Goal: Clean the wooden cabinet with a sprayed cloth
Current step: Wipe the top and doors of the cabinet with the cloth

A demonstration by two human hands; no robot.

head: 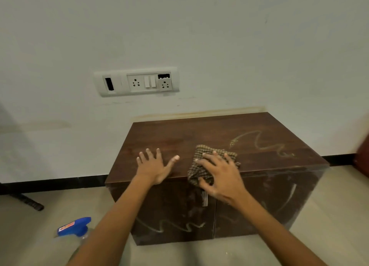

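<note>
Checked cloth [196, 170] lies beneath the right grip [221, 176], pressed open-handed onto the cabinet [179, 134]; left grip [153, 166] released alongside.

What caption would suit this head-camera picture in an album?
The right hand presses a checked cloth atop the wooden cabinet, the left hand flat beside it.

Pale off-white wall [199, 36] with a white socket-and-switch panel [136, 81], yellowish stain line [199, 113] low down, black skirting [50, 185] along its base, beige floor [30, 225], dark ribbed rod [27, 202] lying left, reddish-brown furniture edge [363, 156] far right.
</note>
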